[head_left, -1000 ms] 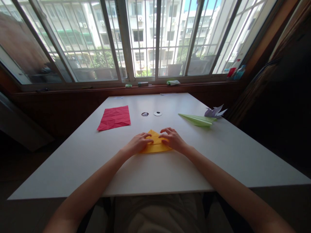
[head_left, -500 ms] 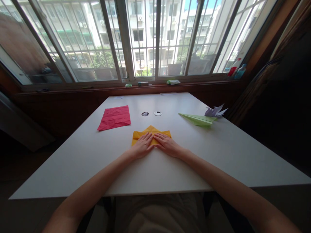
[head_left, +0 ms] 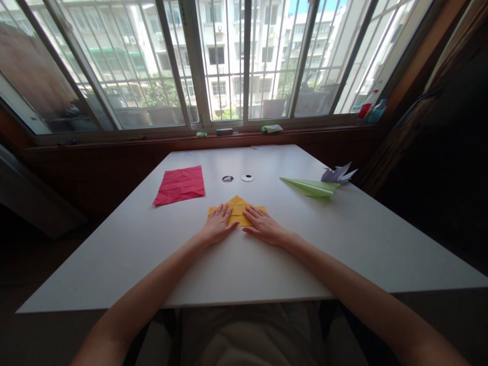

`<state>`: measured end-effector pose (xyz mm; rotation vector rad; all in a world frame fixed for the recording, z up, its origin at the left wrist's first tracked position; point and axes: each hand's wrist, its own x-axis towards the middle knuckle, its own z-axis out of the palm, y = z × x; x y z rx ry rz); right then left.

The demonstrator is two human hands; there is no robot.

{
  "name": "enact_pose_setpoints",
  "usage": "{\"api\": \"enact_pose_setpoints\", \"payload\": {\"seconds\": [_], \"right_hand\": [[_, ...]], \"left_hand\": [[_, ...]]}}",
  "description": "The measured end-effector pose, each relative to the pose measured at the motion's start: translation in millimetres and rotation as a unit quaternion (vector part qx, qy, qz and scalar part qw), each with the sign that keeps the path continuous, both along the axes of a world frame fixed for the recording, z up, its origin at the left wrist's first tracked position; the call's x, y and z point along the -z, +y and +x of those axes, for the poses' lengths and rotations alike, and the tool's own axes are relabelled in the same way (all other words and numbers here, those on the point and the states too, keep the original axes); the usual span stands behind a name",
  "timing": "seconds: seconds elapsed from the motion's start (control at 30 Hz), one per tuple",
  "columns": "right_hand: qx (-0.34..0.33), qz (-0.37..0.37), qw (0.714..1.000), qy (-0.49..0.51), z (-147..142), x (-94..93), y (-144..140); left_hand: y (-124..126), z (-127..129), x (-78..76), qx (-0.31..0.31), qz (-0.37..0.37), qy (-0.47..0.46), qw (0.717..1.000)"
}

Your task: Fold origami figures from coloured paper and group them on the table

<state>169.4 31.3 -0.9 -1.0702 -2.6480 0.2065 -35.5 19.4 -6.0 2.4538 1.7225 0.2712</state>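
A folded sheet of yellow origami paper (head_left: 237, 208) lies on the white table (head_left: 244, 269), its pointed top facing the window. My left hand (head_left: 218, 224) rests flat on the paper's left part, fingers stretched out and thumb pointing inward. On the right part lies my right hand (head_left: 264, 224), also flat with fingers extended. Between the two hands a strip of the paper with a horizontal crease shows. Both outer ends of the paper are partly covered by my hands.
A creased red paper sheet (head_left: 180, 185) lies to the left. Over on the right are a light green paper plane (head_left: 310, 187) and a greyish-purple folded paper (head_left: 338, 174). Two round pieces, one patterned (head_left: 227, 179) and one black-and-white (head_left: 247, 178), lie beyond the yellow paper.
My hands have slid apart across the yellow paper, the left one moving outward to the left and the right one slightly right. More of the paper's middle shows.
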Motion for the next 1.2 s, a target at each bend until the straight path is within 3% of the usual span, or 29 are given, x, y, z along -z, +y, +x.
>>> {"api": "enact_pose_setpoints", "payload": {"seconds": [0.23, 0.33, 0.43, 0.57, 0.67, 0.77, 0.9, 1.0, 1.07, 1.2], "right_hand": [[0.087, -0.020, 0.996, -0.015, 5.8, 4.8, 6.6], [0.091, 0.010, 0.996, -0.009, 8.2, -1.7, 5.8], [0.083, 0.048, 0.995, 0.015, 10.3, -12.4, 4.5], [0.125, 0.021, 0.990, 0.055, 10.5, -18.3, 4.3], [0.184, -0.024, 0.977, 0.108, 8.5, -15.5, 5.1], [0.226, -0.129, 0.948, 0.182, 8.0, -15.2, 6.7], [0.258, -0.320, 0.865, 0.287, 11.0, -22.0, 7.2], [0.253, -0.404, 0.815, 0.329, 12.3, -26.9, 5.4], [0.246, -0.432, 0.801, 0.335, 11.8, -28.6, 4.2], [0.224, -0.447, 0.801, 0.329, 10.9, -28.8, 4.1]], "left_hand": [[0.0, 0.8, -0.7, -0.039, 0.014, 0.002, 0.999], [-4.1, 0.8, -4.3, -0.035, 0.052, 0.007, 0.998], [-9.9, 2.3, -10.0, 0.006, 0.110, 0.004, 0.994], [-15.6, 7.4, -15.0, 0.073, 0.116, -0.027, 0.990], [-16.7, 10.4, -14.3, 0.096, 0.109, -0.047, 0.988], [-16.8, 11.2, -12.9, 0.111, 0.100, -0.053, 0.987], [-18.3, 10.9, -14.0, 0.134, 0.077, -0.038, 0.987], [-19.8, 11.2, -15.8, 0.147, 0.050, -0.014, 0.988], [-20.4, 11.4, -16.8, 0.157, 0.027, -0.002, 0.987], [-20.8, 10.6, -19.1, 0.178, -0.009, 0.005, 0.984]]}}
